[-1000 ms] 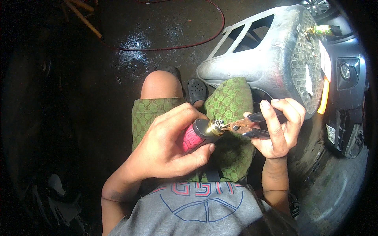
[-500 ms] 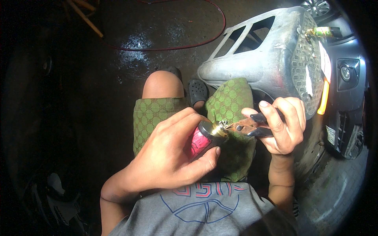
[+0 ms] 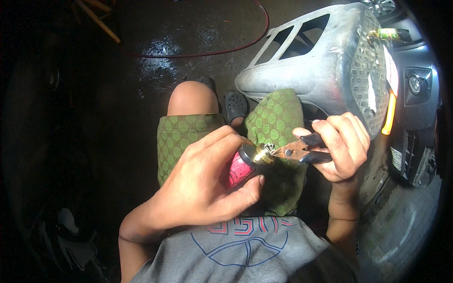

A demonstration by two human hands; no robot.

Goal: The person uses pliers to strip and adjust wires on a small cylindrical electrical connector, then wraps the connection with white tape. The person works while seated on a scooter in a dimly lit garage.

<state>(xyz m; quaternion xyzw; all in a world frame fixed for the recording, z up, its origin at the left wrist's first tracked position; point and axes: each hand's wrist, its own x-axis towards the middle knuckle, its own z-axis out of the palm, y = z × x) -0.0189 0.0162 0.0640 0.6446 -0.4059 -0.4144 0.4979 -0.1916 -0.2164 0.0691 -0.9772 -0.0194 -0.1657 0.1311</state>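
A small shift to the right had been made by both hands within the last 1 second: the pink tube (image 3: pixel 239 170) and the pliers (image 3: pixel 288 153) had been moved together, with the tip of the pliers kept at the brass top (image 3: pixel 264 154) of the tube. The tube was wrapped by the left hand (image 3: pixel 198 174) and held over the gap between the 2 legs of the green shorts (image 3: pixel 276 111), its top above the inner edge of the right leg. The black handles of the pliers were gripped by the right hand (image 3: pixel 343 146); whether anything was pinched between the jaws could not be told. No loose piece was seen, so the fine work at the brass top was judged unfinished. On the grey stool (image 3: pixel 321 56), a green tube (image 3: pixel 390 34) was seen toward the far right corner, and an orange handle (image 3: pixel 389 113) by the right edge
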